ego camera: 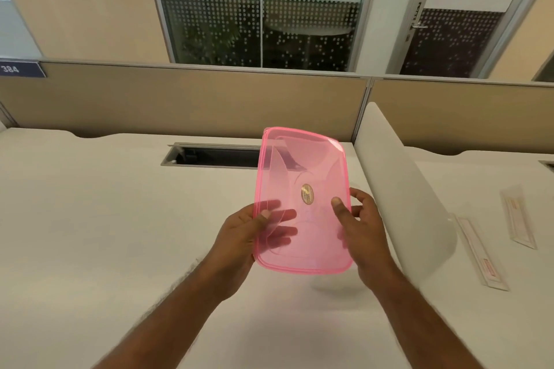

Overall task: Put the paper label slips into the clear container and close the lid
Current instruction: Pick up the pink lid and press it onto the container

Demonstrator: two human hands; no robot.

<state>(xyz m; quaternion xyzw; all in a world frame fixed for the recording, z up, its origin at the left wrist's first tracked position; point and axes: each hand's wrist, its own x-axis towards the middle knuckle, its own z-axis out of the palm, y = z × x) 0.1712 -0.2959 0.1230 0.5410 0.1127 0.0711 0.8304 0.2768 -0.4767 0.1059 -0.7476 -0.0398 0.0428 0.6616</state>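
While both your hands hold the pink-lidded container (302,201) above the table (120,219), left grip (239,237) and right grip (362,228) clasp its sides.

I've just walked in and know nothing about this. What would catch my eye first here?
First, the pink lid on a clear container, held up over the white desk between the left hand and the right hand. Next, the long paper label slips lying on the neighbouring desk, beyond the white divider at right.
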